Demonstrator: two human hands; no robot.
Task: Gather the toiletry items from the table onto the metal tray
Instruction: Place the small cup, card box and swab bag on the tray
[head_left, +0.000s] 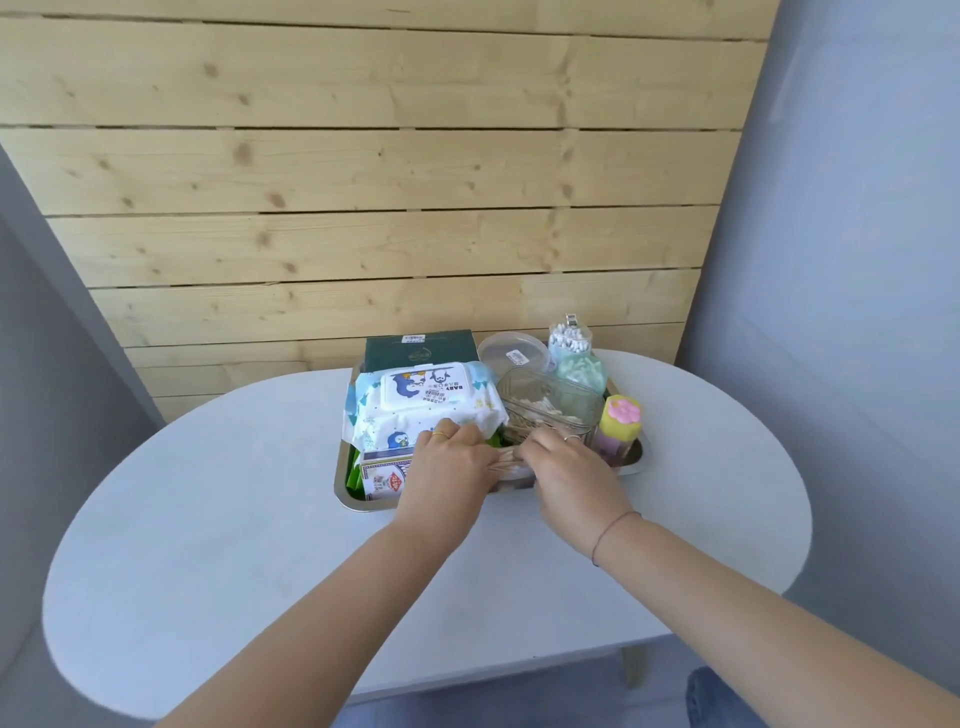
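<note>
The metal tray (344, 480) sits at the far middle of the oval table and is packed with toiletries. A white and blue baby wipes pack (423, 408) lies on top at its left, over a red-patterned box (383, 480) and a green packet (355, 475). A clear box of wooden sticks (550, 405) sits in the middle. My left hand (449, 475) and my right hand (574, 475) meet at the tray's front edge, both pinching a small tan bundle of wooden sticks (511, 464) between them.
A dark green box (420, 347), a round clear lid (511, 352), two clear jars of cotton swabs (570, 340) and a yellow and pink bottle (618, 423) fill the tray's back and right. A wooden plank wall rises directly behind the table (234, 519).
</note>
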